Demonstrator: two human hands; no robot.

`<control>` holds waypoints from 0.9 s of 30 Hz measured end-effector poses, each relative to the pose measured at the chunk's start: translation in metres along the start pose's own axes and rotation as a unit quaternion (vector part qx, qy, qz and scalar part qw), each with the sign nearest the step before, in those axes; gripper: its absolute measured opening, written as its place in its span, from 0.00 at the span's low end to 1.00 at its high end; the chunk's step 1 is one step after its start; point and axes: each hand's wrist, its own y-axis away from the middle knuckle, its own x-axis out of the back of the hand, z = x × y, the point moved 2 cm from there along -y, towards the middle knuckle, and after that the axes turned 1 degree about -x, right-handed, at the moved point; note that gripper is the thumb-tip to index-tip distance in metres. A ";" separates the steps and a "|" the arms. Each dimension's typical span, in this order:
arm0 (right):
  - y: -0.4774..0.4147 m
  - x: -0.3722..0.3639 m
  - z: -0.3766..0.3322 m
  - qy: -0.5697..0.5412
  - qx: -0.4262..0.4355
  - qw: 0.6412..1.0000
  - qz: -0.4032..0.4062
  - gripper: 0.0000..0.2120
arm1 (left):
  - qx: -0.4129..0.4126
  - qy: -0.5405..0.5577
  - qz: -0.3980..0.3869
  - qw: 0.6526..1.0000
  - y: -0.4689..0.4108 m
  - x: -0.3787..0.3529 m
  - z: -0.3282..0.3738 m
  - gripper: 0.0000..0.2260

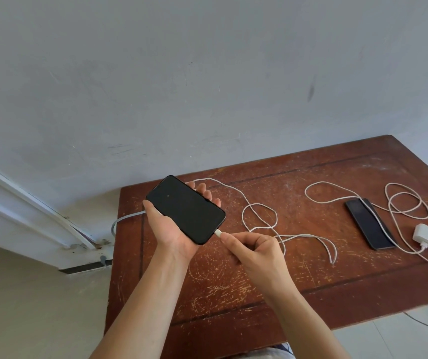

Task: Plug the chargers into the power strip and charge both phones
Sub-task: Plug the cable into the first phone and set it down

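My left hand (171, 229) holds a black phone (185, 209) above the left part of the wooden table (311, 275), screen up and dark. My right hand (253, 251) pinches the white cable plug (218, 233), which sits at the phone's bottom edge. Its white cable (259, 218) loops over the table and runs behind the phone. A second black phone (369, 223) lies flat at the right, with another white cable (404, 203) across it. A white charger (426, 235) lies beside that phone, prongs showing. No power strip is visible.
A grey cord (122, 220) hangs over the table's left edge toward the floor. A white door frame (26, 203) stands at the left. A grey wall runs behind the table. A thin cable (425, 325) trails on the floor at the right.
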 end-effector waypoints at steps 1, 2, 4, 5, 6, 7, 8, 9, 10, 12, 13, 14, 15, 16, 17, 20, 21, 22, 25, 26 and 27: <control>0.000 0.000 0.000 -0.002 0.000 1.000 0.001 0.11 | 0.002 0.000 0.002 1.000 0.001 0.000 0.000 0.31; 0.001 0.000 0.001 -0.002 0.000 1.000 0.002 0.11 | 0.004 0.000 0.007 1.000 0.002 0.001 -0.001 0.32; 0.001 -0.001 0.001 0.001 0.003 1.000 0.003 0.11 | 0.008 0.003 0.013 1.000 0.004 0.000 -0.002 0.32; 0.002 -0.001 0.002 0.002 0.004 1.000 0.003 0.11 | 0.010 0.003 0.016 1.000 0.005 -0.001 -0.002 0.31; 0.002 -0.001 0.002 0.002 0.005 1.000 0.002 0.11 | 0.010 0.002 0.019 1.000 0.006 -0.002 -0.001 0.31; 0.002 -0.001 0.002 0.001 0.004 1.000 0.001 0.11 | 0.012 0.001 0.024 1.000 0.006 -0.002 -0.001 0.31; 0.002 -0.001 0.002 -0.001 0.001 1.000 0.000 0.11 | 0.014 0.003 0.029 0.999 0.006 -0.003 -0.001 0.32; 0.002 0.000 0.002 -0.003 -0.002 1.000 -0.002 0.11 | 0.016 0.007 0.035 0.999 0.006 -0.003 0.000 0.34; 0.002 0.000 0.002 -0.004 -0.004 1.000 -0.006 0.11 | 0.017 0.013 0.040 0.999 0.006 -0.003 0.000 0.36; 0.002 0.001 0.001 -0.003 -0.011 1.000 -0.020 0.11 | 0.018 0.016 0.047 0.999 0.007 -0.003 0.001 0.39; 0.002 0.002 0.001 -0.002 -0.015 1.000 -0.024 0.11 | 0.019 0.010 0.049 0.999 0.007 -0.004 0.000 0.40; 0.002 0.002 0.001 -0.004 -0.018 1.000 -0.024 0.11 | 0.019 0.002 0.051 0.999 0.008 -0.005 0.000 0.41; 0.001 0.003 0.000 -0.014 -0.024 0.999 -0.020 0.11 | 0.019 -0.003 0.052 0.998 0.009 -0.006 0.000 0.41; 0.001 0.002 0.000 -0.033 -0.033 0.999 -0.013 0.11 | 0.020 -0.008 0.052 0.998 0.010 -0.006 0.000 0.41; 0.000 0.002 0.000 -0.053 -0.043 0.998 -0.007 0.12 | 0.020 -0.014 0.052 0.998 0.010 -0.006 0.000 0.40; -0.002 0.001 0.000 -0.087 -0.074 0.993 -0.002 0.14 | 0.018 -0.031 0.063 0.997 0.009 -0.003 0.003 0.40; -0.003 0.000 0.001 -0.099 -0.084 0.992 -0.006 0.15 | 0.018 -0.047 0.070 0.996 0.008 -0.002 0.003 0.41; -0.003 0.000 0.001 -0.110 -0.091 0.990 -0.012 0.16 | 0.018 -0.063 0.077 0.995 0.008 -0.001 0.003 0.42; -0.003 -0.001 0.002 -0.120 -0.099 0.988 -0.022 0.19 | 0.022 -0.075 0.088 0.993 0.009 0.000 0.001 0.44; -0.003 -0.001 0.002 -0.115 -0.100 0.988 -0.021 0.19 | 0.023 -0.069 0.086 0.994 0.009 -0.001 0.001 0.44; -0.003 -0.002 0.002 -0.107 -0.101 0.989 -0.018 0.19 | 0.024 -0.064 0.083 0.994 0.010 0.000 0.001 0.45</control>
